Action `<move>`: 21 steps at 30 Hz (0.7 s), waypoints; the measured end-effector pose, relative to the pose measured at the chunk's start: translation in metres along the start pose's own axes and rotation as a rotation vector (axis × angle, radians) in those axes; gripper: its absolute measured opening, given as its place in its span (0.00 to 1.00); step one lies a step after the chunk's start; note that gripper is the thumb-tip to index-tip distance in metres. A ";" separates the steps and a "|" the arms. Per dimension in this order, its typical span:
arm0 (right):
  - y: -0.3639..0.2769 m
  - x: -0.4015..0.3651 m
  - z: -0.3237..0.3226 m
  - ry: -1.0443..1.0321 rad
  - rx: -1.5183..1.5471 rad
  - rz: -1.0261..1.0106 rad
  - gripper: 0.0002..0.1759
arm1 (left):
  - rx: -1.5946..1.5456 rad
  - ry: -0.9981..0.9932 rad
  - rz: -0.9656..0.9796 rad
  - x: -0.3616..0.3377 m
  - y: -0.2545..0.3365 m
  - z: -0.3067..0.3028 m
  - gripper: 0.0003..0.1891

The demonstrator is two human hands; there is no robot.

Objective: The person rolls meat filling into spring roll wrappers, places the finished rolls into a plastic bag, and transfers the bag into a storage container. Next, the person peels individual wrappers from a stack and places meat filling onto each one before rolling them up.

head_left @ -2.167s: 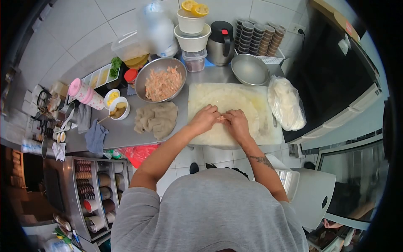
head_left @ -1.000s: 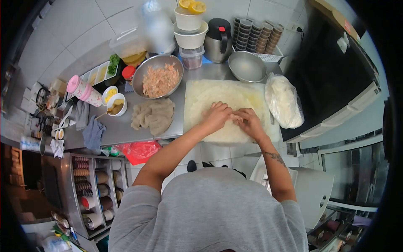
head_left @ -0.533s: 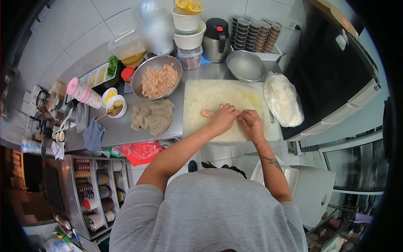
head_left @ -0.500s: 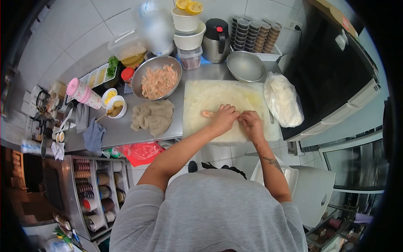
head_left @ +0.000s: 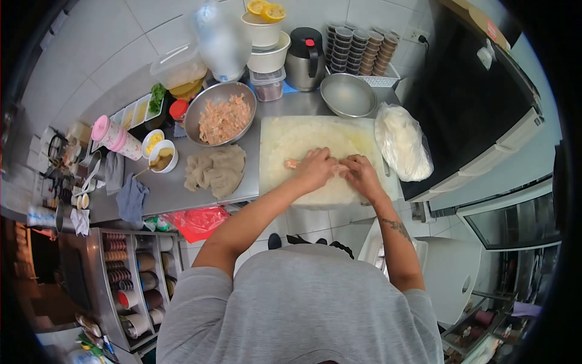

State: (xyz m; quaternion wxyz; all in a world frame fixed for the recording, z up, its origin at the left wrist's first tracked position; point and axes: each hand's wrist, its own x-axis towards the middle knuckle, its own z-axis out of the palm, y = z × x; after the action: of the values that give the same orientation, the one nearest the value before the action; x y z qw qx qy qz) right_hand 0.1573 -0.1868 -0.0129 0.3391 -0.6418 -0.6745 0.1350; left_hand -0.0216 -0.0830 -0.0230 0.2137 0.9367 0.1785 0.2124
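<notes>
A pale, thin dough sheet (head_left: 291,136) is spread on a whitish cutting board (head_left: 265,191). Orange-pink chopped filling (head_left: 291,164) peeks out at the left of my left hand (head_left: 317,168). That hand is curled over the sheet with its fingers bent down on it, covering most of the filling. Close beside it, my right hand (head_left: 362,174) pinches the sheet's near part between thumb and fingers. The fingertips of both hands almost meet, and what lies beneath them is partly hidden.
Behind the board stand a steel bowl of orange filling (head_left: 203,133) and an empty metal bowl (head_left: 348,95). A crumpled beige cloth (head_left: 215,170) lies left of the board. On the right a plastic bag of white dough (head_left: 404,142) touches its edge, near a black appliance (head_left: 467,109).
My left hand has slid slightly left along the sheet, and my right fingers have shifted a little at the pinch. The whole view has also drifted slightly.
</notes>
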 end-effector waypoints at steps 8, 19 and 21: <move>-0.003 0.002 0.003 0.065 -0.038 -0.059 0.17 | 0.206 -0.028 0.006 -0.010 -0.006 0.003 0.20; -0.012 0.005 0.010 0.023 0.088 0.040 0.19 | 0.182 -0.011 -0.053 -0.022 -0.007 -0.020 0.20; -0.019 0.004 0.007 0.086 0.126 0.032 0.19 | 0.095 0.053 -0.102 -0.028 -0.005 -0.036 0.17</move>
State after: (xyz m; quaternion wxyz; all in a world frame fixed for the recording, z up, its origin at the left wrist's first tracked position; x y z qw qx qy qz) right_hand 0.1383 -0.1842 -0.0046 0.4053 -0.6351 -0.6390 0.1550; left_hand -0.0636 -0.0787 -0.0047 0.1748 0.9294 0.2417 0.2173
